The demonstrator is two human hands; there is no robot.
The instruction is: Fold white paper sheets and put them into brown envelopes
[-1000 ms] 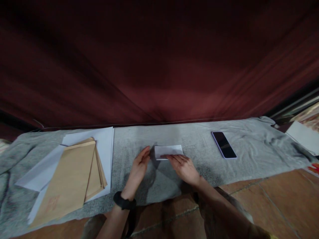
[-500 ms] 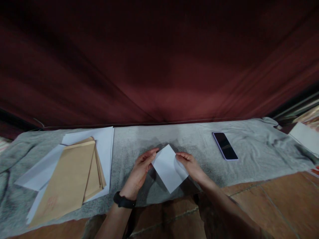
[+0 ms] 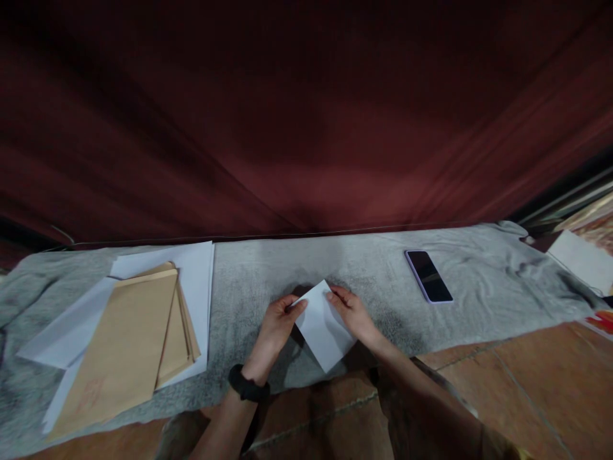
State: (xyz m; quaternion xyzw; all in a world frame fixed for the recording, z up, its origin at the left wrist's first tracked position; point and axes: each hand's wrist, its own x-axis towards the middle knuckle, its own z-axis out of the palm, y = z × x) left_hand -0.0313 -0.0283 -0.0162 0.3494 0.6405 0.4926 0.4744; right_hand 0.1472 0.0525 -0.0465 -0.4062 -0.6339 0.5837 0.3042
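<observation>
The left hand (image 3: 278, 322) and the right hand (image 3: 352, 311) are pinching a folded white paper (image 3: 322, 326) between them, fingers closed on its upper edges while its lower corner is hanging toward the person (a black band (image 3: 248, 388) is circling the left wrist). Under the grip a grey cloth (image 3: 268, 275) is lying spread. Well to the left of the grip, brown envelopes (image 3: 129, 338) are resting on white sheets (image 3: 196, 275). Farther right and beyond, a dark phone (image 3: 428, 275) is lying screen up.
</observation>
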